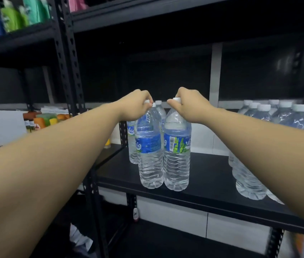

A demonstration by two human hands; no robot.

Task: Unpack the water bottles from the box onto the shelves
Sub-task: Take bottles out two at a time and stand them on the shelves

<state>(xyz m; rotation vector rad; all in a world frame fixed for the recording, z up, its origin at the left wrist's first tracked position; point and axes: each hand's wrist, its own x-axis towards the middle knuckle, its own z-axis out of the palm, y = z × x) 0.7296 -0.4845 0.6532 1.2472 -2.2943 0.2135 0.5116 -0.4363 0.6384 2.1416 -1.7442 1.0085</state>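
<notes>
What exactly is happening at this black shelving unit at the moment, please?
A person is stocking clear plastic water bottles. The left hand grips the white cap of one blue-labelled bottle, the right hand the cap of the blue-and-green-labelled bottle beside it. Both stand on the black metal shelf, with two more behind and a cluster of bottles at right.

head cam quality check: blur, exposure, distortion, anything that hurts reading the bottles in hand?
Head view: the two held bottles, left bottle and right bottle, are sharp with readable labels; the left hand and right hand grip their caps. The shelf back is underexposed, nearly black. Corners smear, and the bottle cluster at right is soft. Wide-angle stretch enlarges both forearms.
</notes>
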